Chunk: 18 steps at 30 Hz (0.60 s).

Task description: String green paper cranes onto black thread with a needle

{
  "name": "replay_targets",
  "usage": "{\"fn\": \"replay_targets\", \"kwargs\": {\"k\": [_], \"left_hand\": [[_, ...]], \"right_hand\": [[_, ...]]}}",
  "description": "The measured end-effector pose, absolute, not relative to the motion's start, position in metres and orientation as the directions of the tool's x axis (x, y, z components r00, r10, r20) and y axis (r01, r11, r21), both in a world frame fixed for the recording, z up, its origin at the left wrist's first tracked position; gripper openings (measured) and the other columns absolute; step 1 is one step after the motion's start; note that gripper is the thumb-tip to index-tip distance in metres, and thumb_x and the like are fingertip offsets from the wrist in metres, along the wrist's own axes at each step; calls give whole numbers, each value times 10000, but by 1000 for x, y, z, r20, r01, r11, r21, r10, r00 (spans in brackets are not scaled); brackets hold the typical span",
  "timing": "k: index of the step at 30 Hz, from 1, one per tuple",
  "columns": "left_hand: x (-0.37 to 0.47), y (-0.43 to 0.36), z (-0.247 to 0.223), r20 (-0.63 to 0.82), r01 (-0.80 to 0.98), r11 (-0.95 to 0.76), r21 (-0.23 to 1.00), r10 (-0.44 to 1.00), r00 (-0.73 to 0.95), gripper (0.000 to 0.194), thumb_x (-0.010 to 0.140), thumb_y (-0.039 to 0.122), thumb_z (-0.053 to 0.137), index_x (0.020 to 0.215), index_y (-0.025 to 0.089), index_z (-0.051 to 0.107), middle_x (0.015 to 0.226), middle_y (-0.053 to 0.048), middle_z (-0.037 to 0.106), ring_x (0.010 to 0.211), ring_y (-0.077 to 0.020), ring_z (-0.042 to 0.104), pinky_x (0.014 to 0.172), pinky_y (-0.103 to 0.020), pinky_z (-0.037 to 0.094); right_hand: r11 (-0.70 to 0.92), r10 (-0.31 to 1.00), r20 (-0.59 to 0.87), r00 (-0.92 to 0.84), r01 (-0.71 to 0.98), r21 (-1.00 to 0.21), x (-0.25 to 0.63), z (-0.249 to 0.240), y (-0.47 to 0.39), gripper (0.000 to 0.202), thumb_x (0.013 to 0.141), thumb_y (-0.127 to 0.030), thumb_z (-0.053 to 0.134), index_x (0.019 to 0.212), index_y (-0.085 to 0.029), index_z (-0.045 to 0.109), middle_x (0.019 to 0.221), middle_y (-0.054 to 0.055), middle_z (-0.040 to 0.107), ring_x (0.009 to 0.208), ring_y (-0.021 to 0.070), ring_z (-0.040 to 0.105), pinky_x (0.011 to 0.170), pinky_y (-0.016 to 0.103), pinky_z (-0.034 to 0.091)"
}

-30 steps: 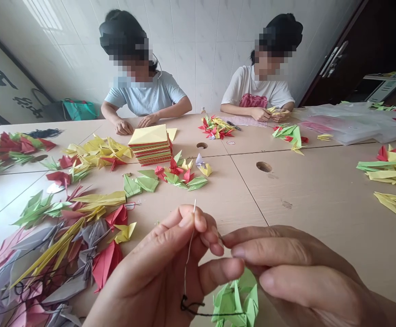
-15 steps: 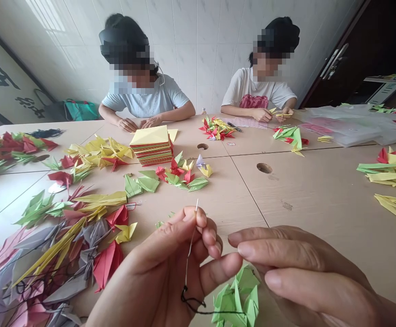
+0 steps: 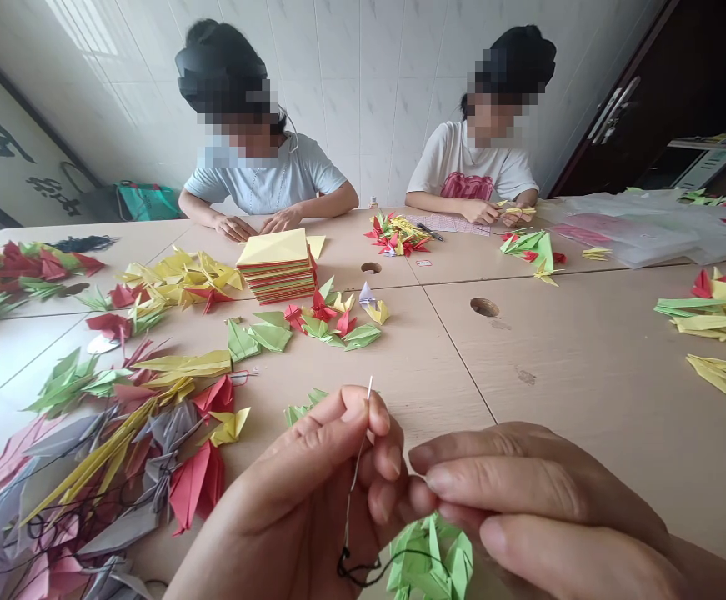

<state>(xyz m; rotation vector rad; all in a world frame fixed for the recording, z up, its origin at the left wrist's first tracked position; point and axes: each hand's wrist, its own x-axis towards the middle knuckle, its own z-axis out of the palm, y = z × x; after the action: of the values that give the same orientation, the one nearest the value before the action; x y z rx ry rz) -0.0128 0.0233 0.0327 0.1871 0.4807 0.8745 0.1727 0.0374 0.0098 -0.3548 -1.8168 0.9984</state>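
Thumb and forefinger of my left hand (image 3: 312,492) pinch a thin needle (image 3: 370,388), its tip pointing up. From the needle a fine line runs down the palm to a knotted black thread (image 3: 359,573). That thread leads right to folded green paper cranes (image 3: 431,557) below my hands. My right hand (image 3: 543,500) is beside the left, palm side down, its fingers bent and close together, fingertips at the left little finger. Whether anything lies between the right fingertips cannot be made out.
Folded paper pieces, many with black thread, cover the table's left side (image 3: 112,450). Ahead are a stack of square paper (image 3: 277,271) and small crane piles. Two people (image 3: 262,167) sit across. More yellow folded pieces (image 3: 722,312) lie at the right.
My left hand has shifted slightly right and down with the needle. My right hand has moved a little left, its fingertips now against the left little finger. The black thread has a new curve.
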Motion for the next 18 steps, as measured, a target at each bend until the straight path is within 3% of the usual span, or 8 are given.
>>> {"fn": "replay_targets", "kwargs": {"k": [5, 10, 14, 18], "left_hand": [[-9, 25, 31, -320, -680, 598, 423, 801, 506, 60, 810, 188, 615, 789, 144, 649, 711, -6, 538, 600, -51, 505, 620, -123, 476], [-9, 21, 30, -310, -661, 565, 494, 825, 473, 98, 831, 220, 584, 786, 152, 640, 701, -7, 510, 654, -87, 522, 668, -170, 491], [-10, 18, 31, -336, -677, 584, 449, 812, 477, 99, 835, 208, 585, 800, 136, 643, 725, -14, 534, 621, -59, 510, 624, -117, 480], [-10, 21, 34, -341, -696, 587, 413, 808, 480, 90, 830, 173, 589, 798, 120, 654, 723, -19, 558, 596, -47, 520, 628, -111, 496]], "right_hand": [[710, 555, 667, -497, -136, -691, 166, 15, 41, 413, 896, -91, 472, 1285, -206, 543, 1012, 93, 728, 951, 186, 685, 870, 244, 547], [677, 602, 674, -428, -174, -715, 161, 14, 36, 383, 921, -119, 448, 1264, -244, 563, 1041, 108, 714, 902, 221, 700, 800, 326, 592], [618, 668, 607, -430, -134, -775, 168, 7, 32, 365, 895, -146, 512, 1229, -268, 595, 1012, 95, 725, 897, 252, 701, 791, 364, 593], [655, 643, 639, -422, -129, -744, 175, -10, 31, 500, 833, -59, 567, 1259, -320, 553, 1085, 42, 703, 939, 242, 688, 835, 364, 581]]}}
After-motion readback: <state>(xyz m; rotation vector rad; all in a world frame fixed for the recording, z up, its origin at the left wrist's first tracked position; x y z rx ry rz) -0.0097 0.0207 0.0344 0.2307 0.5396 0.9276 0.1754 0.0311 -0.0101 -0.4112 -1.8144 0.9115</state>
